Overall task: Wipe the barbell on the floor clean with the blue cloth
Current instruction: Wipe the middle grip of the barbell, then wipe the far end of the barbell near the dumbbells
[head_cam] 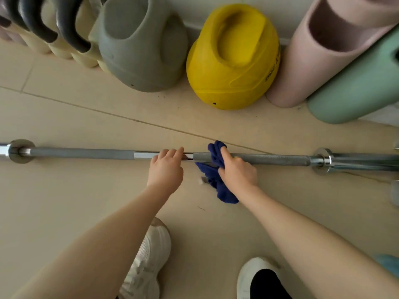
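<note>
A long steel barbell point(278, 159) lies across the beige floor from left to right, with collars near both ends. My right hand point(237, 169) grips a dark blue cloth point(214, 154) that is wrapped over the bar near its middle; the cloth's loose end hangs down onto the floor. Just to the left of it, my left hand point(166, 167) rests on the bar with the fingers curled over the shiny centre section.
Beyond the bar stand a grey kettlebell point(142, 46), a yellow kettlebell point(233, 59), a pink one point(313, 50) and a green one point(354, 87), with more at the far left. My two white shoes point(149, 262) are close behind the bar.
</note>
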A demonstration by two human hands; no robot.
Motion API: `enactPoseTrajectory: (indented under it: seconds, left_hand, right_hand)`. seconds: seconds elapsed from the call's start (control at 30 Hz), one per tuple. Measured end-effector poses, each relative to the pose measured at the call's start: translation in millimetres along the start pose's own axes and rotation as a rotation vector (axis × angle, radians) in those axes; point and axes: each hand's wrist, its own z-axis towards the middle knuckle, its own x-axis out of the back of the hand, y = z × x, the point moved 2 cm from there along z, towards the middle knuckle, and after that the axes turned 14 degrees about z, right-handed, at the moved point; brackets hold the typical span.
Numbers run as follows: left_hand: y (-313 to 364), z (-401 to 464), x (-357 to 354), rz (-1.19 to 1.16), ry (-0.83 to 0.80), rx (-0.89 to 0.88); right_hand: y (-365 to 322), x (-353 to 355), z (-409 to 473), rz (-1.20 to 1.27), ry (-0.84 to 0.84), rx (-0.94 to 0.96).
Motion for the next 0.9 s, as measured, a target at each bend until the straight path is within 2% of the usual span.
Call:
enactPoseTrajectory:
  seconds: [0.2, 0.27, 0.33, 0.43, 0.53, 0.6, 0.73, 0.8, 0.9]
  left_hand:
    - [12, 23, 32, 0.103, -0.140, -0.085]
    - [30, 33, 49, 0.049, -0.177, -0.208]
    - [57, 39, 72, 0.016, -0.161, -0.415]
    - [94, 40, 112, -0.069, -0.028, -0.716]
    - [110, 39, 135, 0.011, 0.061, -0.868]
    - [110, 42, 136, 0.023, 0.029, -0.854]
    - [98, 45, 133, -0.253, -0.164, -0.772]
    - [94, 45, 134, -0.398, -0.198, -0.732]
    - [97, 39, 141, -0.748, -0.375, -0.622]
  right_hand:
    - [79, 59, -30, 0.032, 0.146, -0.351]
    - [72, 72, -35, 0.065, 0.118, -0.308]
    - [52, 82, -38, 0.114, 0.073, -0.201]
    - [29, 94, -34, 0.252, 0.010, -0.110]
    - [18, 112, -35, 0.431, 0.002, -0.061]
    - [13, 128, -41, 0.548, 0.081, -0.058]
    - [6, 150, -49, 0.651, 0.126, -0.123]
    - [7, 163, -55, 0.545, 0.119, -0.174]
    - [16, 185, -67, 0.249, 0.062, -0.310]
